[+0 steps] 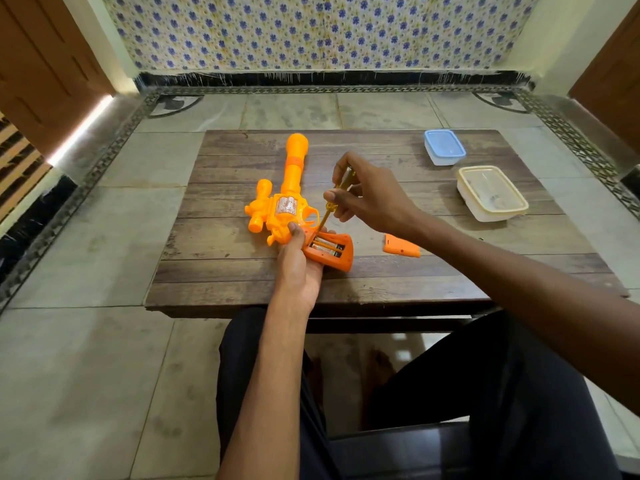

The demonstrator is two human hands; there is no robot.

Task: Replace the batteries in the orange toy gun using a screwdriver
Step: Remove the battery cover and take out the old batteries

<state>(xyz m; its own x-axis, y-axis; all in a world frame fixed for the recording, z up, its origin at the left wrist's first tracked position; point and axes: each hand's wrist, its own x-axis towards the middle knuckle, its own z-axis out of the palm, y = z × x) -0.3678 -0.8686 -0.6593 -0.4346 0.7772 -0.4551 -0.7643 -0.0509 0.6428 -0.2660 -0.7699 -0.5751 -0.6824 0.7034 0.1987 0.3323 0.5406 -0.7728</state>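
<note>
Head view: left fingers (294, 229) clasp the orange toy gun (284, 204) on the desk (221, 271), cover (401, 246) off at its three o'clock, right fingers (341, 162) pinch the screwdriver (327, 213) at the exposed batteries (327, 247); prying them out looks next.

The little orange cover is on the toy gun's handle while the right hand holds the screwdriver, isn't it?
No. The head view shows the orange cover off the toy gun, lying on the table; the batteries show. The right hand does hold the screwdriver.

Home: tiled floor (86, 358), floral wall tiles (311, 29), wooden doors (41, 64).
</note>
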